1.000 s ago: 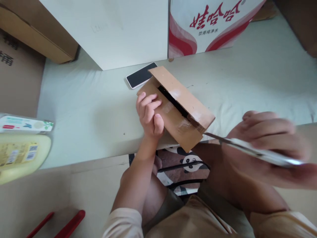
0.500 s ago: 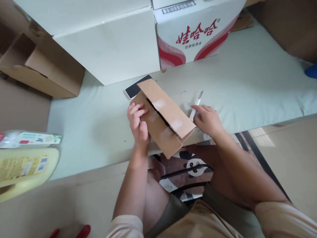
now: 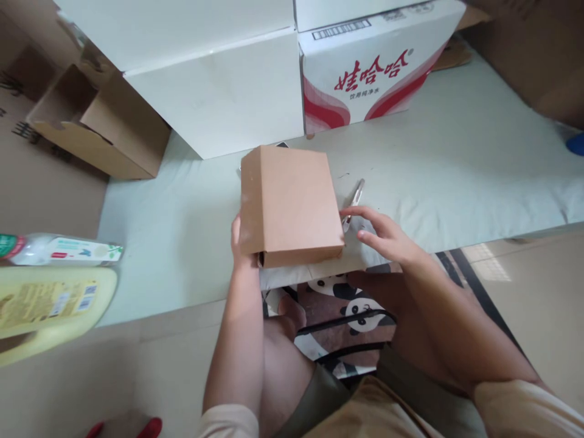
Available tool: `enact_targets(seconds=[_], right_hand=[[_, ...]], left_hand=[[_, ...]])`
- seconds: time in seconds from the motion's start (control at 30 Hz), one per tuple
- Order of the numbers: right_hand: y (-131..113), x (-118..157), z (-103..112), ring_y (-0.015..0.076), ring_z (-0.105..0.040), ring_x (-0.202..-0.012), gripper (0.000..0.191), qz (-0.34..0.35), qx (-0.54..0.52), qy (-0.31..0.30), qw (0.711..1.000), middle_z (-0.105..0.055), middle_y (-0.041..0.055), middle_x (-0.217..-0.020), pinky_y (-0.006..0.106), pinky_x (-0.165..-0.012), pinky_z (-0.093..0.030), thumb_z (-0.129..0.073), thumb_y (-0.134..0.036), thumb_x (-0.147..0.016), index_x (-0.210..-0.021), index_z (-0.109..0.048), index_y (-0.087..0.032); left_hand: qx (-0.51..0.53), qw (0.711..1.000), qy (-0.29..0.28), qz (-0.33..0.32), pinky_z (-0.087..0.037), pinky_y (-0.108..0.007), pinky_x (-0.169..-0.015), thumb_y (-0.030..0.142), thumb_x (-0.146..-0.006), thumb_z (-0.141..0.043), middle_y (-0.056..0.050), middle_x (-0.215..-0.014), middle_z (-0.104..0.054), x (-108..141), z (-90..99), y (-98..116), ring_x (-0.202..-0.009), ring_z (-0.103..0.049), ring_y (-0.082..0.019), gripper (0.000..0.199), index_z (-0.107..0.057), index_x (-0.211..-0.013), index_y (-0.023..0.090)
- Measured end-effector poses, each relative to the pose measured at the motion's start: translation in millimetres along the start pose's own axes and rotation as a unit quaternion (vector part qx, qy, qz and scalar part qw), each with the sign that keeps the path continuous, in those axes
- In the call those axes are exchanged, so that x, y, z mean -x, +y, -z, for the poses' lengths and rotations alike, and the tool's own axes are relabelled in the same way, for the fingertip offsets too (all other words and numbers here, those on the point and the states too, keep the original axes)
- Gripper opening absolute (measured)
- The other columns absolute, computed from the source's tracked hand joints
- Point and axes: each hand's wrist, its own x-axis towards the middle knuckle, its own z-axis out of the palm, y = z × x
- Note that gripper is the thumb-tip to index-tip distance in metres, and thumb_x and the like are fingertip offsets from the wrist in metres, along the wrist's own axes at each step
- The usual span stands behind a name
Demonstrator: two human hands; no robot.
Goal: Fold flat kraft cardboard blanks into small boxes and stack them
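A small brown cardboard box [image 3: 298, 198] is in front of me, its broad smooth face turned up and a side flap along its left. My left hand [image 3: 238, 243] grips its left side, with most of the fingers hidden by the box. My right hand [image 3: 376, 231] is at the box's right edge, fingers apart and holding nothing. Its index fingertip is close to the box edge and the utility knife [image 3: 354, 201]; whether it touches either I cannot tell. The knife lies on the pale green cloth [image 3: 456, 176]. Behind the box, a phone [image 3: 283, 145] shows only a corner.
Large white cartons [image 3: 219, 91] and a red-and-white water carton [image 3: 365, 85] stand along the back. An open brown carton [image 3: 123, 121] is at the left. A clear bottle [image 3: 68, 248] and a yellow jug [image 3: 55, 304] are at the left edge.
The cardboard box has been turned over, from its open flap side to its smooth face, and now covers most of the phone. My right hand has drawn off the utility knife, its fingers spreading.
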Motion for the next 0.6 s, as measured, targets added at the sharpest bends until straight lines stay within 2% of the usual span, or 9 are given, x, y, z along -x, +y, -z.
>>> enact_targets(seconds=[0.1, 0.2, 0.3, 0.37, 0.47, 0.6], right_hand=[[10, 1, -5, 0.0369, -0.062, -0.130, 0.079, -0.031, 0.026, 0.001, 0.999, -0.066, 0.0150, -0.140, 0.063, -0.112, -0.046, -0.069, -0.071, -0.082, -0.146, -0.054, -0.027], [13, 4, -7, 0.0367, -0.060, -0.134, 0.096, -0.022, -0.025, 0.004, 0.999, -0.062, 0.0166, -0.145, 0.063, -0.114, -0.046, -0.072, -0.073, -0.079, -0.157, -0.038, -0.029], [6, 9, -7, 0.0335, -0.056, -0.140, 0.101, 0.016, -0.103, 0.051, 0.993, -0.054, 0.0129, -0.154, 0.057, -0.113, -0.051, -0.069, -0.076, -0.079, -0.161, -0.025, -0.037], [1, 12, -8, 0.0334, -0.059, -0.137, 0.106, 0.017, -0.114, 0.089, 0.989, -0.053, 0.0116, -0.155, 0.055, -0.108, -0.056, -0.073, -0.075, -0.076, -0.162, -0.021, -0.040], [-2, 13, -10, 0.0333, -0.064, -0.127, 0.109, -0.005, -0.097, 0.119, 0.988, -0.055, 0.0121, -0.148, 0.054, -0.101, -0.060, -0.078, -0.070, -0.075, -0.162, -0.021, -0.039], [-1, 12, -16, 0.0318, -0.067, -0.121, 0.102, -0.029, -0.087, 0.110, 0.990, -0.056, 0.0125, -0.145, 0.049, -0.092, -0.065, -0.079, -0.063, -0.078, -0.160, -0.025, -0.037]], left_hand=[[0.075, 0.997, -0.022, 0.012, -0.062, -0.047, -0.094, 0.076, -0.089, -0.052, -0.008, -0.115, -0.077, 3, -0.3, 3, -0.111, -0.073, -0.031, 0.057, -0.072, -0.111, 0.027], [0.080, 0.996, -0.043, 0.002, -0.061, -0.046, -0.096, 0.074, -0.080, -0.066, -0.006, -0.125, -0.075, 5, -4.2, 5, -0.118, -0.071, -0.032, 0.059, -0.072, -0.117, 0.029], [0.060, 0.998, -0.027, 0.001, -0.057, -0.043, -0.101, 0.069, -0.073, -0.075, -0.006, -0.130, -0.073, 3, -7.4, 4, -0.126, -0.067, -0.032, 0.058, -0.075, -0.114, 0.028], [0.059, 0.998, -0.014, 0.001, -0.055, -0.042, -0.104, 0.066, -0.072, -0.077, -0.007, -0.133, -0.072, 1, -9.1, 3, -0.130, -0.065, -0.032, 0.057, -0.076, -0.112, 0.026], [0.056, 0.998, -0.011, -0.008, -0.056, -0.040, -0.098, 0.059, -0.070, -0.081, -0.010, -0.127, -0.075, 0, -10.6, 4, -0.120, -0.070, -0.032, 0.057, -0.075, -0.113, 0.022], [0.052, 0.998, 0.000, -0.031, -0.058, -0.039, -0.091, 0.059, -0.074, -0.077, -0.010, -0.118, -0.077, 0, -8.9, 4, -0.110, -0.074, -0.030, 0.054, -0.073, -0.112, 0.021]])
